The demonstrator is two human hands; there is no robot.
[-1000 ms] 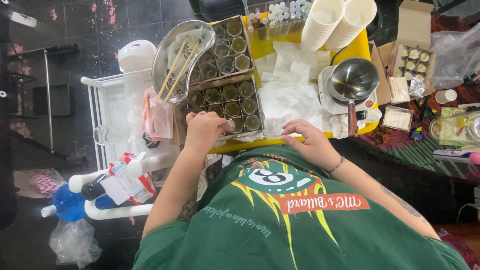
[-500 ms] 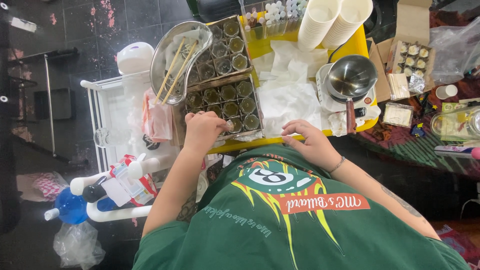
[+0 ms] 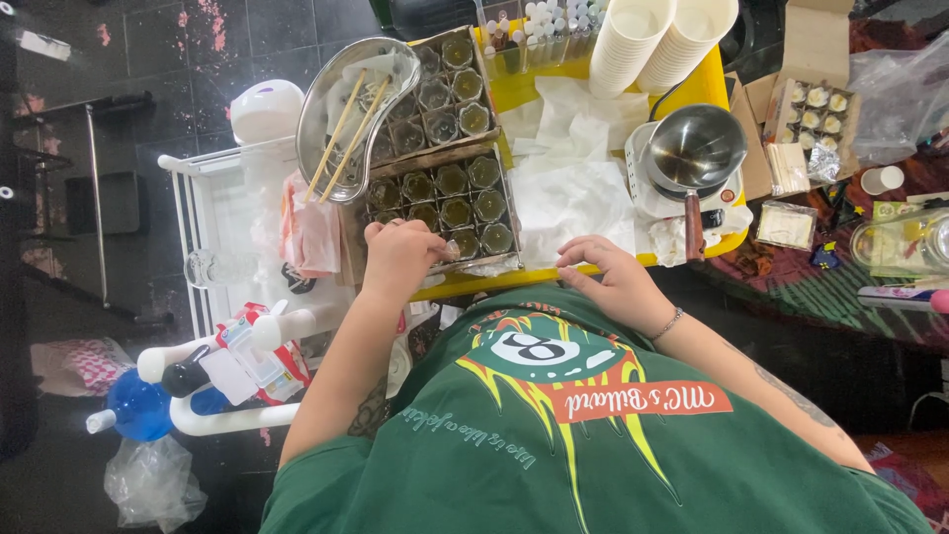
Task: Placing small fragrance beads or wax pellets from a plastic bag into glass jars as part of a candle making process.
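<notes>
My left hand (image 3: 400,259) is at the near left corner of a tray (image 3: 506,225) of small glass jars (image 3: 455,183) filled with yellowish-green stuff. Its fingers are curled around a small shiny jar (image 3: 450,249) in the nearest row. My right hand (image 3: 605,277) lies flat, fingers apart, on the near edge of the yellow tabletop (image 3: 514,94), next to crumpled white paper (image 3: 568,193). It holds nothing. A bracelet sits on that wrist. My green printed shirt fills the bottom of the view.
A metal kidney dish (image 3: 326,89) with wooden sticks lies on a second jar tray. A steel pot (image 3: 697,148) stands on a small white hotplate. Stacked paper cups (image 3: 652,40), a cardboard box (image 3: 816,99) of small items and a white cart (image 3: 213,227) with bottles surround the table.
Both hands stay almost where they were. The left hand's fingers have shifted slightly at the tray's near row.
</notes>
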